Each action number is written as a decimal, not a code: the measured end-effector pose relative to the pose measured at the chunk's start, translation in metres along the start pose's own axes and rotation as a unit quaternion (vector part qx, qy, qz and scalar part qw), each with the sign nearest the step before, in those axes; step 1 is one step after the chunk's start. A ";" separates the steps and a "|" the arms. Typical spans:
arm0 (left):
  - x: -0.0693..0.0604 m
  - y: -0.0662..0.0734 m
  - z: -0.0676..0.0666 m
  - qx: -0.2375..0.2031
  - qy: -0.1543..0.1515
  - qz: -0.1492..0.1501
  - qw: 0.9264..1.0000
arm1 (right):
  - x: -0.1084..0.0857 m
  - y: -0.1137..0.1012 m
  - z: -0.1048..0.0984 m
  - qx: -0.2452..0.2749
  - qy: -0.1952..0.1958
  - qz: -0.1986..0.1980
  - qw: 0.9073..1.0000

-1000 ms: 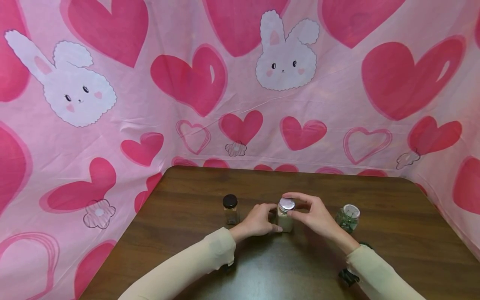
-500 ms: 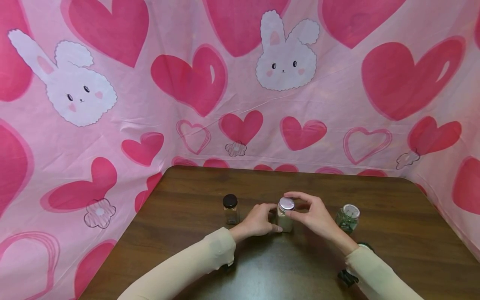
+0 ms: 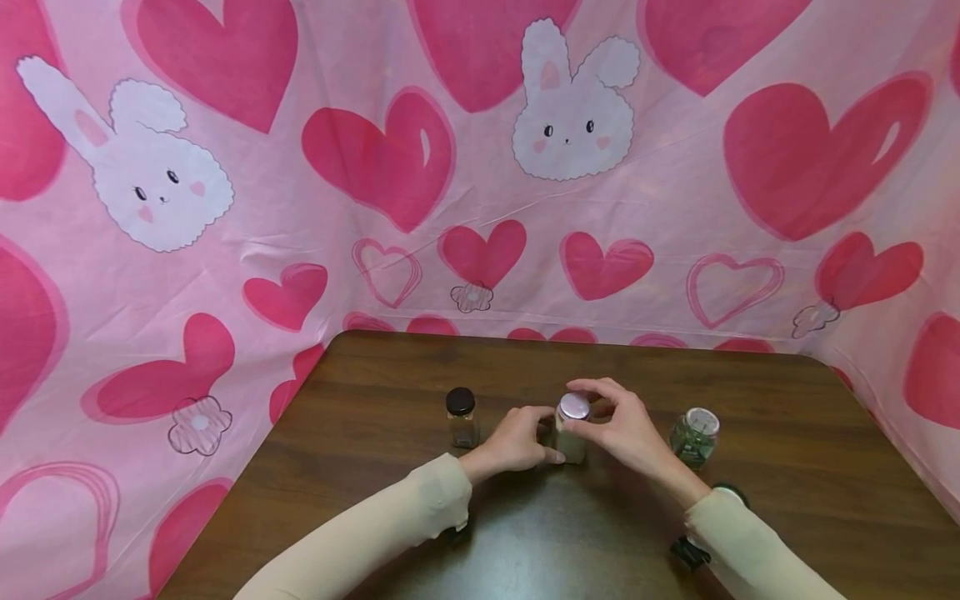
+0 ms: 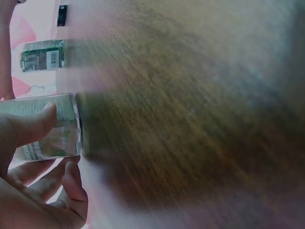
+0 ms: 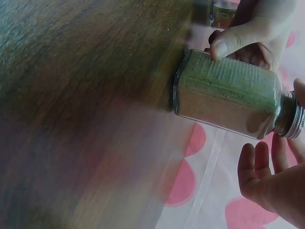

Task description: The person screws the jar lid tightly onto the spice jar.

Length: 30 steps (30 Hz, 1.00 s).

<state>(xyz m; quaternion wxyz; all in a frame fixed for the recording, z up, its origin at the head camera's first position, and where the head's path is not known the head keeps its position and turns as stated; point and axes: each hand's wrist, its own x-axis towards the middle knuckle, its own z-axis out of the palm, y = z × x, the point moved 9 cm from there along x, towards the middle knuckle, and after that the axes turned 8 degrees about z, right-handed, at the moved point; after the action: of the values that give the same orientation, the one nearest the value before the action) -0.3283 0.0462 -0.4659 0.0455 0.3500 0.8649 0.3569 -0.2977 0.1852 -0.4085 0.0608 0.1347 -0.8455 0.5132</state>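
A square glass spice jar [image 3: 571, 447] of greenish-brown powder stands upright on the table, topped by a silver screw lid [image 3: 574, 407]. My left hand [image 3: 517, 439] grips the jar's lower body, its thumb lying across the glass in the left wrist view. My right hand [image 3: 626, 429] holds the lid between thumb and fingers; the right wrist view shows the ridged metal rim [image 5: 296, 121] at its fingertips. The lid sits on the jar's neck. Whether its thread is loose cannot be told.
Left of my hands stands a jar with a black lid [image 3: 461, 417]. To the right is a glass jar of green contents [image 3: 695, 437]. A dark-rimmed round item [image 3: 731, 493] is partly hidden by my right sleeve. Pink heart-print cloth [image 3: 480, 183] rises behind the brown table [image 3: 420, 367].
My right hand has turned slightly on the lid, its thumb shifting left and its wrist moving a little left. The left hand and the jar have stayed in place.
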 end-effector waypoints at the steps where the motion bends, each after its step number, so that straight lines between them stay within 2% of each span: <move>1: 0.000 0.000 0.000 0.002 0.001 0.001 1.000 | 0.000 0.000 0.000 -0.002 0.002 -0.002 1.000; 9: 0.001 0.002 0.001 -0.004 0.003 0.007 1.000 | 0.002 0.003 -0.001 -0.018 0.012 0.033 0.999; 20: -0.001 -0.001 0.002 -0.004 0.003 0.002 1.000 | 0.000 0.004 -0.001 -0.032 0.018 0.043 0.998; 24: -0.001 -0.003 0.002 -0.005 0.004 0.000 1.000 | 0.000 0.001 -0.005 -0.004 -0.005 0.017 1.000; 30: -0.001 -0.002 0.002 -0.007 0.002 -0.004 1.000 | -0.001 -0.001 -0.004 0.037 -0.062 -0.023 0.997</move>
<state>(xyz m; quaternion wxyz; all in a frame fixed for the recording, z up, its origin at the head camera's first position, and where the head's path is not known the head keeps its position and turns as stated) -0.3284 0.0456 -0.4692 0.0478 0.3457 0.8639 0.3630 -0.2961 0.1885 -0.4058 0.0147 0.1880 -0.8248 0.5331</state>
